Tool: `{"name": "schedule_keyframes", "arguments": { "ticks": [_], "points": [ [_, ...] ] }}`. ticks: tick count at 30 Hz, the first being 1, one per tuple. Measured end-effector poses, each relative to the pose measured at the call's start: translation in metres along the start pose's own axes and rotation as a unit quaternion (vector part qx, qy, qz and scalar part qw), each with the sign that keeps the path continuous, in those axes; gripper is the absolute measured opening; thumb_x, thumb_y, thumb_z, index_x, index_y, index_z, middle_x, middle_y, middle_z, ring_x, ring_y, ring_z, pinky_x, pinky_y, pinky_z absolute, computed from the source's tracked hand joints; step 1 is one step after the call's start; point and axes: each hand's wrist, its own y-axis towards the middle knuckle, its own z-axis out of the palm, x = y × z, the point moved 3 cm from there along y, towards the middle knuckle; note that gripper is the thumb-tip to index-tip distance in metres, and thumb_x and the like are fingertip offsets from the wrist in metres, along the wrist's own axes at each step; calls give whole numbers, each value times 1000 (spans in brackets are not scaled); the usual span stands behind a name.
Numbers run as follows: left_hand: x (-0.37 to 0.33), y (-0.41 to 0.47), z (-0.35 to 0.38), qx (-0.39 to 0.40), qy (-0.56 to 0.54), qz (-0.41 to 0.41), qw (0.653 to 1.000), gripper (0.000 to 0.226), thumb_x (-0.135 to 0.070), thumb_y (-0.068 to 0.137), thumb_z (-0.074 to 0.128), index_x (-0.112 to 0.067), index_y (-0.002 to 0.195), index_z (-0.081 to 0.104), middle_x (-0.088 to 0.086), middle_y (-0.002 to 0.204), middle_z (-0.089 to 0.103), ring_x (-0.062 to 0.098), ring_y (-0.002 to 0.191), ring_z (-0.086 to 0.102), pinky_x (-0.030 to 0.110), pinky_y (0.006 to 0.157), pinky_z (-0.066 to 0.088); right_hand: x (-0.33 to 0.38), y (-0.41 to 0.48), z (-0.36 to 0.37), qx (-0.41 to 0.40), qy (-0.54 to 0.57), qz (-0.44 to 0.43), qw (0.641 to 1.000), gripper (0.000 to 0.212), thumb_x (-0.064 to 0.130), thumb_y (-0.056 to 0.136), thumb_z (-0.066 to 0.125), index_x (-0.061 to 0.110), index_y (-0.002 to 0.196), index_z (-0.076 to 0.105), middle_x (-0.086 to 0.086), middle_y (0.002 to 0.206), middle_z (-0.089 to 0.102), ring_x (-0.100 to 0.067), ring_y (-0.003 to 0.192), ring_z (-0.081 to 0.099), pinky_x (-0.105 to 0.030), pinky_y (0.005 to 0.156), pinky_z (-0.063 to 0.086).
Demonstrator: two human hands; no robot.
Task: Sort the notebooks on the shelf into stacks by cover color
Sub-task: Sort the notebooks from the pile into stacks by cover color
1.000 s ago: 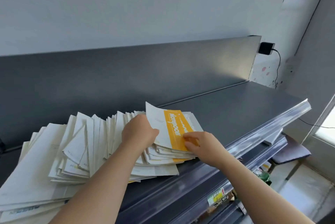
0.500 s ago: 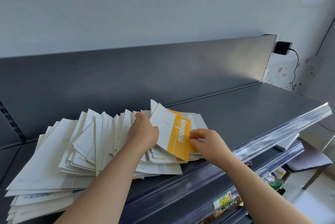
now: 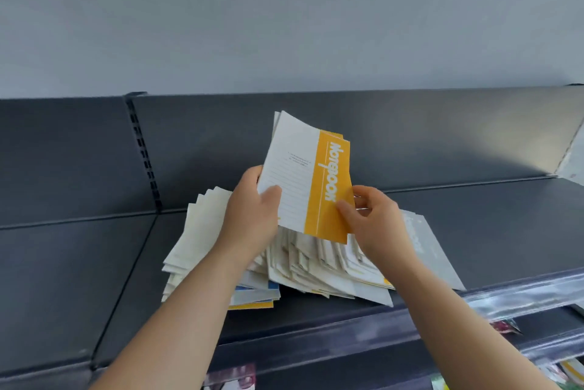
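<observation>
Yellow-banded white paper notebook [image 3: 308, 181] is held tilted above the heap, at the heap's 12 o'clock, in the head view. Left hand [image 3: 252, 216] grips its white lined side, thumb across the front. Right hand [image 3: 376, 222] pinches the lower corner of the yellow band. More covers show behind it; their number cannot be told.

Loose fanned heap of mostly white-covered notebooks [image 3: 205, 231] lies on the dark grey metal shelf [image 3: 505, 231]. Blue and yellow edges show at its 7 o'clock, and a pale grey notebook [image 3: 429, 250] lies flat at its 3 o'clock.

Judgement: sorting is at an early stage. No separate colour stack is visible, and nearly the whole heap remains to be divided.
</observation>
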Motion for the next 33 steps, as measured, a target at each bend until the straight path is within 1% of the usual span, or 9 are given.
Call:
{"name": "schedule_keyframes", "arguments": {
  "ticks": [5,10,12,15,21,24,27,29,33],
  "points": [
    [19,-13,-79,-64,27,5,998,33,-17,97,46,-20,130,43,-11,117,57,-3,93,55,10,57,44,48,-19,54,24,34,-34,999,28,23,87,66,20,113,57,10,98,66,-3,85,63,-14,63,48],
    [42,-34,-167,-95,71,11,993,34,-22,99,45,-17,132,41,-8,121,55,3,100,54,12,65,42,92,-51,127,67,30,-62,995,31,25,87,66,20,116,55,12,96,63,-4,83,62,-16,63,48],
    [52,-44,-206,-107,86,4,991,32,-24,99,44,-18,131,41,-8,122,54,5,101,54,12,63,42,111,-67,161,90,31,-68,993,34,25,88,65,20,119,53,11,96,63,-4,83,62,-16,62,49],
    [66,-59,-262,-119,107,-14,987,31,-18,99,42,-20,130,38,-10,123,51,3,98,52,8,58,42,136,-92,210,124,35,-83,988,38,22,89,63,21,124,49,10,94,61,-5,79,61,-15,53,49],
    [98,-93,-373,-138,156,-51,977,33,-16,99,42,-21,131,37,-9,125,49,6,101,51,9,59,39,177,-147,308,179,34,-99,978,53,22,89,63,17,138,42,12,93,60,-4,79,60,-14,59,45],
    [116,-107,-421,-144,173,-72,972,30,-17,98,44,-21,128,41,-7,124,53,9,101,54,12,62,39,194,-171,352,207,35,-94,973,52,22,89,62,16,137,43,10,94,62,-5,80,61,-16,59,46],
    [136,-119,-463,-157,191,-92,965,30,-17,97,44,-22,127,42,-7,121,53,6,94,55,14,59,39,207,-193,394,236,28,-94,967,41,21,90,61,18,130,50,11,88,62,-6,77,62,-16,58,46],
    [150,-124,-488,-169,199,-105,960,31,-16,97,44,-22,127,43,-7,122,54,8,96,55,17,59,41,215,-204,421,257,24,-95,961,34,22,90,61,19,123,54,12,85,63,-5,75,62,-16,57,46],
    [180,-128,-530,-186,209,-132,951,32,-16,97,44,-22,128,41,-5,124,52,13,103,54,20,68,45,226,-217,473,289,11,-100,952,32,24,90,61,20,121,56,11,84,64,-5,73,63,-15,57,46]
  ]
}}
